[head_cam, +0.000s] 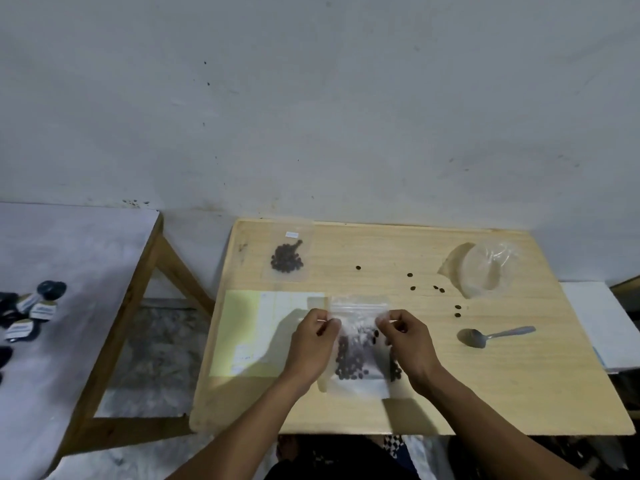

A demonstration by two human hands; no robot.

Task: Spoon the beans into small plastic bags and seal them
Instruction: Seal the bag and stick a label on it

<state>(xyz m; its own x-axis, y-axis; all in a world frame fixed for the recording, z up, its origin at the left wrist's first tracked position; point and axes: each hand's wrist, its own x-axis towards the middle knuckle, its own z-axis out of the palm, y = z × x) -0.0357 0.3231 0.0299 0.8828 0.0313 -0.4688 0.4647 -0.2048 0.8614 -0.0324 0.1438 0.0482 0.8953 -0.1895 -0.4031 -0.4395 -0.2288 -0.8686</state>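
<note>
A small clear plastic bag with dark beans in its lower half is held upright over the wooden table, near its front. My left hand pinches the bag's top left corner. My right hand pinches its top right corner. A second bag holding beans lies flat at the table's back left. A metal spoon lies on the table to the right of my hands. Several loose beans are scattered between the spoon and a crumpled clear bag at the back right.
A yellow and white sheet of paper lies under my left hand's side of the table. To the left stands a white-topped bench with dark labelled items. A grey wall rises behind the table.
</note>
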